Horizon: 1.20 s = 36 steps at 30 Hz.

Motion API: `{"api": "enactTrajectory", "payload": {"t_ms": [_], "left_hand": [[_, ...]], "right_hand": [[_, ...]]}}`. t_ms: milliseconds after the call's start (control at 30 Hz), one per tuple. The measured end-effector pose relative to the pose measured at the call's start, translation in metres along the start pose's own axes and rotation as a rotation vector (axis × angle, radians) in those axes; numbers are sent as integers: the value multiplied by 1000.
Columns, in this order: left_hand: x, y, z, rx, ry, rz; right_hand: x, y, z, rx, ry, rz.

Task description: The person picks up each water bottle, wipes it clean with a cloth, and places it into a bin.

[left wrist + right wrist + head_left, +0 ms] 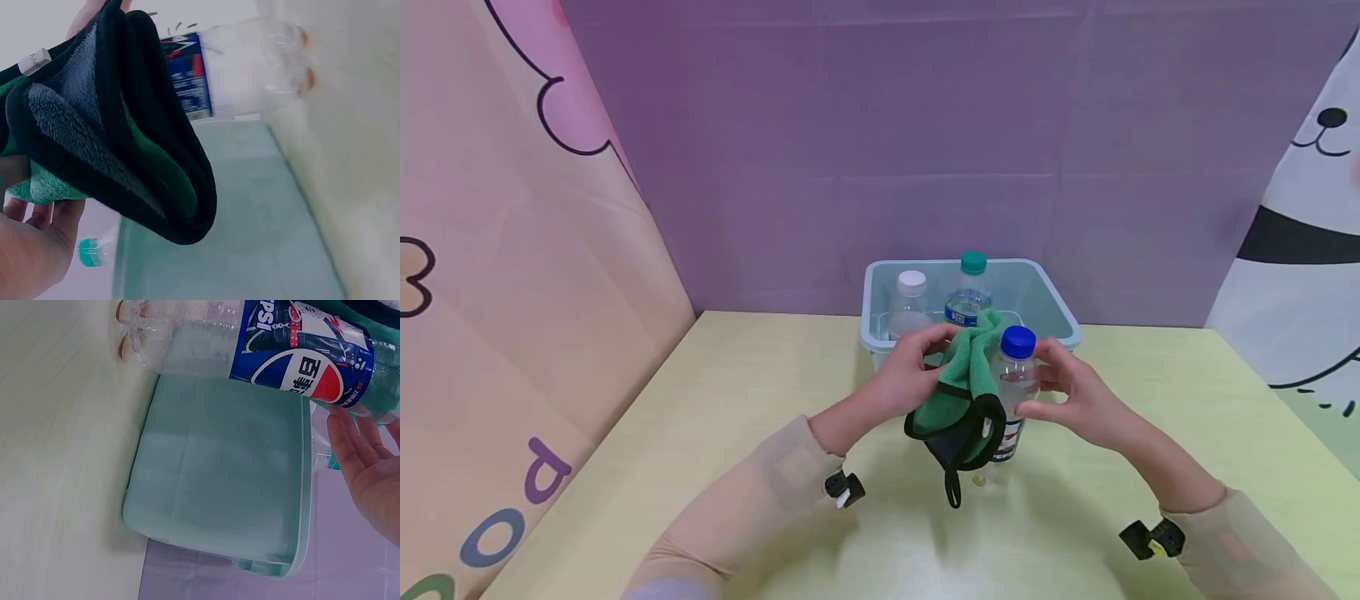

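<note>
My left hand (pixel 912 379) grips a folded green cloth (pixel 961 408) with black edging and a hanging loop. Its dark grey side and a small white tag show in the left wrist view. Against the cloth's right side stands a clear plastic bottle (pixel 1017 377) with a blue cap, roughly upright. A blue Pepsi label (pixel 300 353) wraps it in the right wrist view. My right hand (pixel 1086 400) holds this bottle from the right, thumb in front and fingers behind. The cloth covers part of the bottle's left side.
Behind the hands, a light blue plastic basin (pixel 1060 312) stands near the table's back edge. Inside it are a white-capped bottle (pixel 912 304) and a green-capped bottle (pixel 968 292). A purple backdrop (pixel 850 167) rises behind the pale wooden table (pixel 760 375).
</note>
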State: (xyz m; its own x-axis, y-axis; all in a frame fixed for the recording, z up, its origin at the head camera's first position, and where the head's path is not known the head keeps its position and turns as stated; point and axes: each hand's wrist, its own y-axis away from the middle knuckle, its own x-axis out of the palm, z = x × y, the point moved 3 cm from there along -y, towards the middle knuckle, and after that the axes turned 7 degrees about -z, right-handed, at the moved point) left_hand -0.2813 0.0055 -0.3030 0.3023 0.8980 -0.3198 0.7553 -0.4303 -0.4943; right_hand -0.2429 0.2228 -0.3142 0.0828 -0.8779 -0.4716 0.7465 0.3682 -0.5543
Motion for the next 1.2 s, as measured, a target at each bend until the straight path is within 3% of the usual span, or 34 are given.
{"api": "enactTrajectory", "payload": {"t_ms": [267,533,733,933,1200], "left_hand": [[6,11,22,-24,-60,16],[21,27,48,-67,-175,147],[24,29,58,-75,-253,202],[21,30,54,-71,-224,172],[11,21,32,-15,-60,29]], "right_hand": [[0,1,-3,-5,-1,5],[0,2,-1,19,25,5],[0,1,2,24,32,0],[3,0,1,3,16,7],[3,0,-1,-21,3,7]]}}
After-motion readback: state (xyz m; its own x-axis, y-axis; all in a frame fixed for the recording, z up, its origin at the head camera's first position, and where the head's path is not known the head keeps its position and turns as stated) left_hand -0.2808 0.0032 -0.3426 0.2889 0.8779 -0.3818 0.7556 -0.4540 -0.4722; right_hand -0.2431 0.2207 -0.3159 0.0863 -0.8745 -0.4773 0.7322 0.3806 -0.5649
